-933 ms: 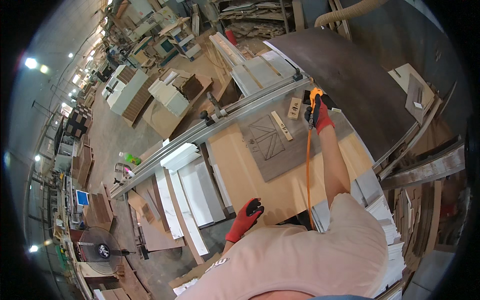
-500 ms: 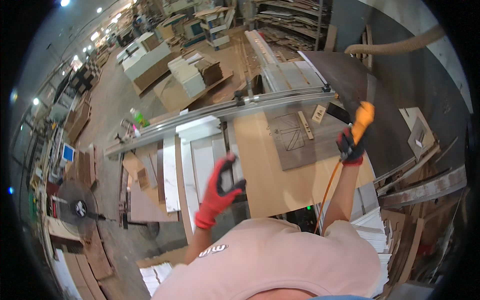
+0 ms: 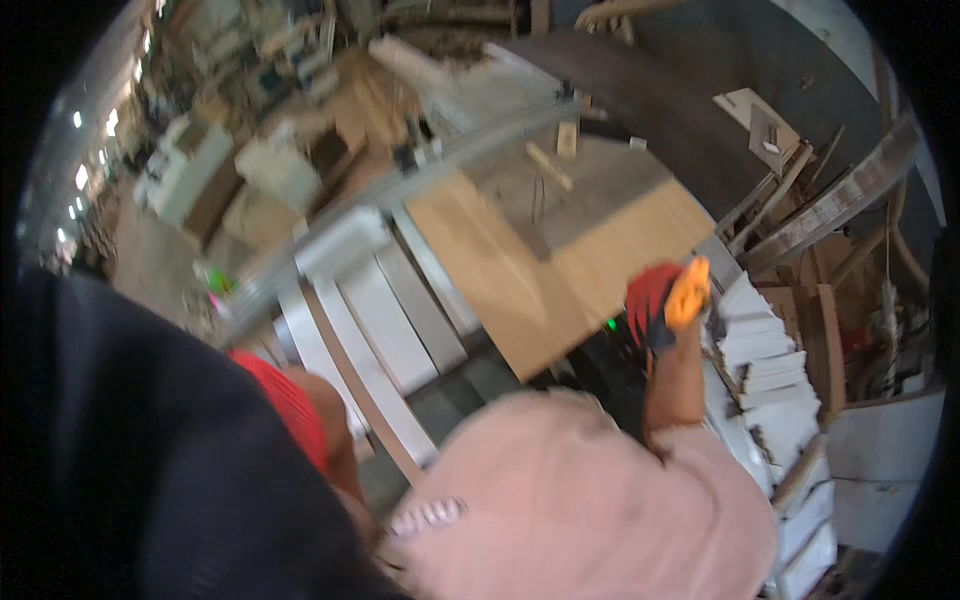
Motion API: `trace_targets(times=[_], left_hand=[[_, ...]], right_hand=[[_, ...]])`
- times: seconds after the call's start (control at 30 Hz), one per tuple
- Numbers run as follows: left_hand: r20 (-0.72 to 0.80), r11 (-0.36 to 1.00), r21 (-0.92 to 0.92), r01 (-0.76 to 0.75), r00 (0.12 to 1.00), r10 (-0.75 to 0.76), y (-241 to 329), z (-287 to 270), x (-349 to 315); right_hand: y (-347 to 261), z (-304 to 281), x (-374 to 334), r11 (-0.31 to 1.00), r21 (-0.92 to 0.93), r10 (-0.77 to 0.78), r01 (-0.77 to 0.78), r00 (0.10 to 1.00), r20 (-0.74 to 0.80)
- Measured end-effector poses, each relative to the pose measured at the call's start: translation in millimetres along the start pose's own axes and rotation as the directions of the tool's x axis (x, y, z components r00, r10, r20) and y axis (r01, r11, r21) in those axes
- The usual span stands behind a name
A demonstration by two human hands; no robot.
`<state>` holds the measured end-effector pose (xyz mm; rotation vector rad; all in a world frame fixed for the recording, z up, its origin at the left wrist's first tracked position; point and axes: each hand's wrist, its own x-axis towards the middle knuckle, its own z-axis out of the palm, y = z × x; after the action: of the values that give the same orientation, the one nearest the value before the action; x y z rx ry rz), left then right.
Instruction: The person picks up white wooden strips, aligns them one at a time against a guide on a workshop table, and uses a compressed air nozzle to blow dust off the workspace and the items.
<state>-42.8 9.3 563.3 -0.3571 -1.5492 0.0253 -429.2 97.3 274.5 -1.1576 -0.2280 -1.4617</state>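
Observation:
My left hand (image 3: 280, 405) is raised very close at the lower left, showing a strip of red glove. A big blurred dark shape (image 3: 190, 450) beside it fills that corner and hides the fingers; I cannot tell if it is glove or something held. In a red and black glove, my right hand (image 3: 655, 300) is closed on an orange hand tool (image 3: 688, 293), its exact kind blurred. It is over the near right corner of a light wood-coloured board (image 3: 520, 300). On that board lies a grey-brown panel (image 3: 610, 200) with a wooden strip (image 3: 549, 166) and a small wooden block (image 3: 567, 140).
A metal rail (image 3: 480, 140) crosses behind the board. White panels (image 3: 385, 320) lie left of it. Stacked white strips (image 3: 765, 350) stand at the right, near a weathered curved beam (image 3: 840, 190). Further back are piles of pale panels (image 3: 280, 170) and a green bottle (image 3: 212, 277).
My left hand has come up close to the camera, covering the lower left. My right hand has drawn nearer with the orange hand tool. The view has turned and blurred.

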Motion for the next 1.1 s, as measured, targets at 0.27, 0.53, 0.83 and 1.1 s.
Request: trace_targets(times=[0.27, 0.53, 0.83, 1.1], left_hand=[[-0.179, 0.967, -0.075, -0.242, 0.958, 0.225, -32, -16, 56], [-0.255, 0.962, 0.015, -0.274, 0.929, 0.269, -21, -25, 51], [-0.13, 0.937, 0.12, -0.329, 0.93, 0.343, -24, -52, 61], [-0.098, 0.946, 0.227, -0.232, 0.961, 0.259, -6, -88, 62]], right_hand=[[21, 34, 17, 0.987, -0.163, -0.04, -0.006, 0.959, -0.279], [3, 18, 40, 0.972, -0.234, -0.031, -0.027, 0.97, -0.24], [-13, 10, 85, 0.962, -0.269, 0.072, -0.045, 0.993, 0.093], [-53, 41, 140, 0.97, -0.239, 0.164, 0.036, 0.624, 0.764]])
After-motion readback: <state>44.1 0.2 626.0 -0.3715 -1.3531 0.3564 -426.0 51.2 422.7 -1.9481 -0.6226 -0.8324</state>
